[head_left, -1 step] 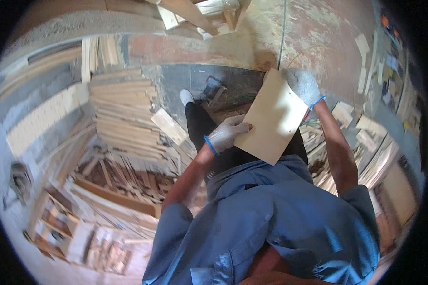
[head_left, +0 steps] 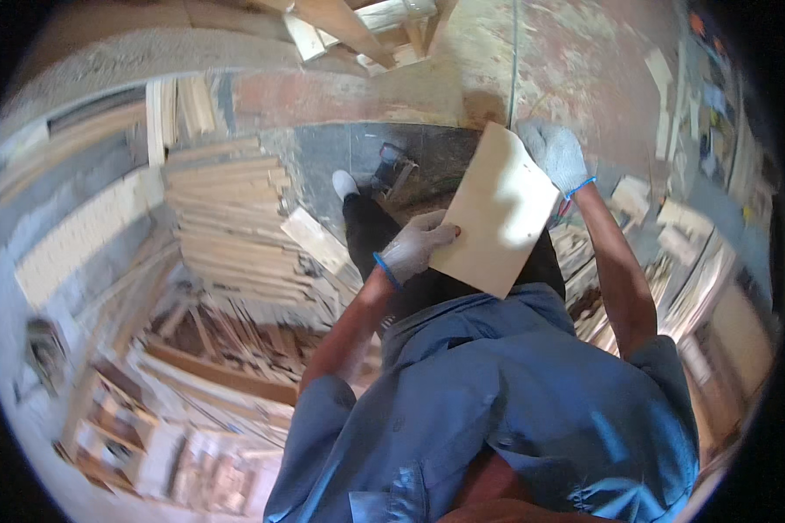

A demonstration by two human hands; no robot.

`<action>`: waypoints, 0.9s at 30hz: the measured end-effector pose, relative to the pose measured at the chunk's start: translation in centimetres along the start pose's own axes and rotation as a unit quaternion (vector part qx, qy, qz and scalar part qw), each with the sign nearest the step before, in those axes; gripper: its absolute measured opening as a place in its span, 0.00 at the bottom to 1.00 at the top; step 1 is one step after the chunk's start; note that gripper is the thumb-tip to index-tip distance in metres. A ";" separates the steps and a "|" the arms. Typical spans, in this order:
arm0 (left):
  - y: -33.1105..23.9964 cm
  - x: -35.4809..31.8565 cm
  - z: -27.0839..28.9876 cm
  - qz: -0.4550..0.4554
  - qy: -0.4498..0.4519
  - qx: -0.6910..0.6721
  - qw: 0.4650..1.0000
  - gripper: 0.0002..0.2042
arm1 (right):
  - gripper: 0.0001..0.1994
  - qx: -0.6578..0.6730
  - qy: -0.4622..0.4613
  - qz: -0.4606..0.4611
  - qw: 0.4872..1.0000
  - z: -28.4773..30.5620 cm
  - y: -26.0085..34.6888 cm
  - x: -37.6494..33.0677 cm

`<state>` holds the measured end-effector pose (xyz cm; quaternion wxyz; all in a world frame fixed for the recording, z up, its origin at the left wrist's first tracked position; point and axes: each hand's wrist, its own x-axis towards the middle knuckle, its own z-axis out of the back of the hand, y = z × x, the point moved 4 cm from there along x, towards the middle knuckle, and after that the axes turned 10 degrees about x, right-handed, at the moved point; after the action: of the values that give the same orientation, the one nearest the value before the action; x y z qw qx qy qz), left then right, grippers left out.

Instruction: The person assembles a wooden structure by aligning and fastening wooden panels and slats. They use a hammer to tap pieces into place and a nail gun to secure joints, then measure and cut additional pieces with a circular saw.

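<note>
Blue work shirt (head_left: 515,410) fills the near foreground, both bare forearms rising out of its short sleeves. Left hand (head_left: 417,246), in a grey knit glove with a blue cuff, is closed on the lower left edge of a pale wooden board (head_left: 497,213), thumb lying on the face and fingers curled behind. Right hand (head_left: 554,155), gloved the same, grips the board's upper right corner, fingers wrapped over the top edge. Board is flat, roughly rectangular, unpainted, held tilted in front of the body between the two hands, sun bright across its middle, off the floor and clear of the stacks. Below it, dark trousers (head_left: 371,231) and one white shoe (head_left: 344,183) planted on a dark tiled floor (head_left: 323,161). Just left of the leg a loose plank (head_left: 318,240) leans against a tall stack of sawn planks (head_left: 227,218). Lower left, a jumble of timber offcuts (head_left: 209,349), blurred. To the right, scattered wood scraps (head_left: 663,218) lie near the right forearm. Farthest up, a worn reddish concrete floor (head_left: 576,61) and a rough timber frame (head_left: 358,30).
</note>
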<state>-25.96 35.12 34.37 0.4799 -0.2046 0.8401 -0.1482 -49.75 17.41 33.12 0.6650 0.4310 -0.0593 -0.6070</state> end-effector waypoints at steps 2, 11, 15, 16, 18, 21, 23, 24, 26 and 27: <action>0.1 -0.3 3.8 0.008 -0.020 0.018 1.000 0.19 | 0.23 0.006 -0.171 -0.022 0.985 -1.2 1.7 -2.4; 10.1 -8.1 20.5 -0.001 -0.206 0.278 0.938 0.14 | 0.15 0.330 0.008 -0.222 0.917 -30.2 10.6 -22.4; 14.5 -16.0 20.9 0.035 -0.246 0.209 0.946 0.14 | 0.15 0.417 0.089 -0.279 0.861 -35.4 19.0 -30.2; 14.3 -17.4 20.9 0.065 -0.250 0.183 0.948 0.14 | 0.15 0.446 0.095 -0.287 0.842 -35.4 20.6 -31.0; 13.1 -18.1 20.0 0.087 -0.258 0.151 0.950 0.13 | 0.16 0.502 0.093 -0.325 0.796 -35.4 21.5 -31.7; 14.3 -15.6 21.0 0.083 -0.234 0.259 0.933 0.13 | 0.18 0.571 0.085 -0.385 0.720 -36.8 19.9 -31.9; 13.6 -11.6 20.3 0.064 -0.212 0.240 0.945 0.15 | 0.17 0.597 0.079 -0.382 0.701 -38.8 17.2 -31.5; 13.9 -8.9 20.8 0.060 -0.219 0.253 0.940 0.14 | 0.17 0.557 0.110 -0.361 0.740 -38.2 15.4 -30.4; 12.7 -3.2 21.6 -0.010 -0.153 0.373 0.915 0.11 | 0.16 0.499 0.041 -0.291 0.815 -37.2 10.8 -28.0; 12.9 0.7 23.1 -0.003 -0.134 0.409 0.903 0.12 | 0.15 0.486 0.008 -0.289 0.825 -37.6 7.4 -26.7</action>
<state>-8.84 44.79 16.72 0.6287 -0.0108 0.6331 -0.4514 -28.36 58.40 26.39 0.1643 0.7009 -0.2142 -0.6603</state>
